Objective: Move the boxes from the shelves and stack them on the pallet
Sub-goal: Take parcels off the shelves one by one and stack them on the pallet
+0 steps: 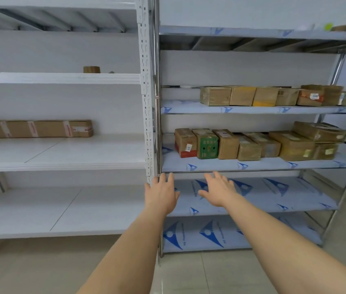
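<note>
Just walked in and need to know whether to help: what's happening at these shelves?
A person is reaching both bare arms toward the metal shelf unit. The left hand and right hand are open and hold nothing yet, just below the shelf with a row of small boxes. More boxes sit one shelf up, and one long box lies on the white shelves. No pallet is in view.

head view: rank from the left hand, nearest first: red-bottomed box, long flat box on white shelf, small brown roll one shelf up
From the left hand:
1. red-bottomed box, just above and right, left end of the metal rack's row.
2. long flat box, up and left on the white shelf.
3. small brown roll, one shelf higher, farthest.
</note>
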